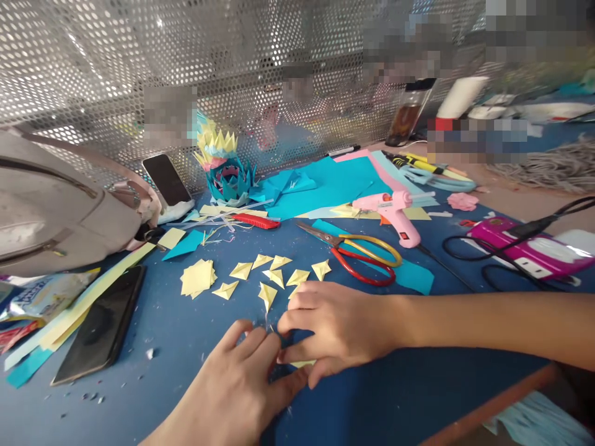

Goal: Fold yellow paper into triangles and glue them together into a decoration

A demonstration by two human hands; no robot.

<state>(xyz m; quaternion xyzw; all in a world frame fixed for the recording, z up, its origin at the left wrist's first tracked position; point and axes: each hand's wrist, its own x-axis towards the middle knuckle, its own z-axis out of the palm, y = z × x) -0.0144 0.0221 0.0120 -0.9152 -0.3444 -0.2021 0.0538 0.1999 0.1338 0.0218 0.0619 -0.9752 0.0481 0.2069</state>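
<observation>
- A small pale yellow paper piece [302, 363] is pinched flat on the blue table [176, 334] beneath narrowly closed fingers of the left hand [237, 387] and right hand [334, 328].
- Folded yellow paper triangles [274, 275] are scattered just beyond the fingertips.
- Red-and-yellow-handled scissors [357, 254] and a pink glue gun [395, 210] are seen farther beyond.
- A black phone [100, 325] lies well left.

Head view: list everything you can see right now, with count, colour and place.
folded paper triangles: about nine, yellow, mid-table
yellow paper piece: one, under both hands
square stack: one, yellow, left of triangles
scissors: one, red and yellow handles, centre-right
glue gun: one, pink, behind scissors
paper sheets: several, teal and pink, rear centre
paper sculpture: one, teal and yellow, rear
phones: two, black, one flat at left, one propped
bag: one, grey, far left
table: blue
left hand: near edge
right hand: beside it
</observation>
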